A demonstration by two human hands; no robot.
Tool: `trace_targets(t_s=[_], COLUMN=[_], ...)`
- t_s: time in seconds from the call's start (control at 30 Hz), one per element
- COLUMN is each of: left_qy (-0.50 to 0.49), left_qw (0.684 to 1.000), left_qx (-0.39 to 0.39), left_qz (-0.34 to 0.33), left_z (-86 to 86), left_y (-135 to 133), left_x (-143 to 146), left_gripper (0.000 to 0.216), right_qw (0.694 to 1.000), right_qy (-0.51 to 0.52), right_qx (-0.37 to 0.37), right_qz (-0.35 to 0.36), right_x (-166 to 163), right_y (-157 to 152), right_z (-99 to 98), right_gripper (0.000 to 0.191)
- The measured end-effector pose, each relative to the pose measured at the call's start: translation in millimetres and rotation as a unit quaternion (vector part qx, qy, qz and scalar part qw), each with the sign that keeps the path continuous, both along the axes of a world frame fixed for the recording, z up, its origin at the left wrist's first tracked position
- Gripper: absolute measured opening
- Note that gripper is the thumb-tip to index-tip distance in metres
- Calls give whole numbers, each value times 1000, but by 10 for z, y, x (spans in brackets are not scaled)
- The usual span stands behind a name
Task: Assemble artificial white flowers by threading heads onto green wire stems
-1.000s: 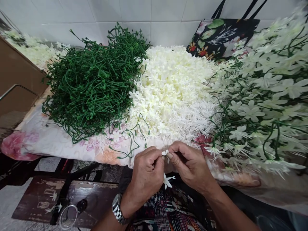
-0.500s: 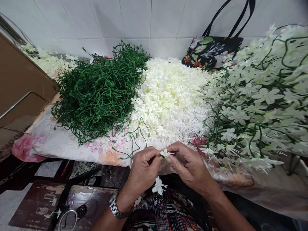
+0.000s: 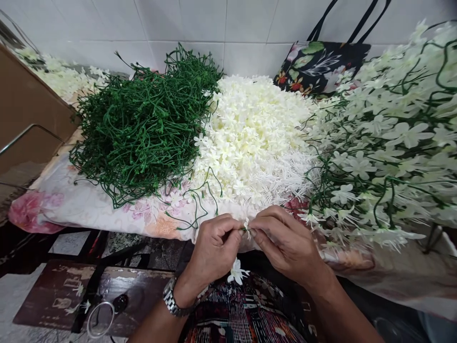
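Observation:
My left hand (image 3: 214,247), a metal watch on its wrist, and my right hand (image 3: 285,243) meet at the near edge of the cloth. Both pinch a small white plastic flower (image 3: 246,226) between their fingertips. Below my left hand hangs a second white flower (image 3: 236,273), which seems to sit on a stem running through that hand. Just beyond my hands lies a heap of loose white flowers (image 3: 253,138), and to its left a tangle of green plastic stems (image 3: 143,128).
Finished flower sprigs (image 3: 389,143) pile up at the right. A floral cloth (image 3: 71,205) covers the surface. A dark flowered bag (image 3: 321,62) leans on the tiled wall. At the left are a brown box (image 3: 28,114), and lower down a dark board (image 3: 57,295) with a ring.
My fingertips have closed tighter on the small flower, which now stands on edge between them. The hanging flower stays below my left hand. The view shifted slightly.

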State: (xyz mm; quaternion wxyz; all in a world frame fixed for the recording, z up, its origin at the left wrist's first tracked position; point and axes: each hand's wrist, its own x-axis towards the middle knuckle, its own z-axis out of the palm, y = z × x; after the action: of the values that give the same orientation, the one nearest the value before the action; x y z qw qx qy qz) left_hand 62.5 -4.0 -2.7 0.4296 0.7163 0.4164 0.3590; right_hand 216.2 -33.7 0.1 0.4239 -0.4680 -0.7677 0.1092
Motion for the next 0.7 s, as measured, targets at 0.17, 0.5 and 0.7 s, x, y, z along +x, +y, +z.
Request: trace_targets(t_s=[0.17,0.5,0.7], left_qy=[8,38,47], left_qw=[1000,999,999], left_qx=[4,10,23], left_qz=[5,-2,-5], left_z=[-9,-21,-38], left_y=[7,-5,-2], left_x=[7,13,8], left_gripper=[24,26,25], right_qw=[1000,1000,999], right_qy=[-3,8,11], right_qx=[17,-27,-25], right_qz=[-11,9,21], right_x=[-5,-15,-35], right_y=[-8,9,22], right_z=[-81,-111,-129], right_gripper=[19,13,15])
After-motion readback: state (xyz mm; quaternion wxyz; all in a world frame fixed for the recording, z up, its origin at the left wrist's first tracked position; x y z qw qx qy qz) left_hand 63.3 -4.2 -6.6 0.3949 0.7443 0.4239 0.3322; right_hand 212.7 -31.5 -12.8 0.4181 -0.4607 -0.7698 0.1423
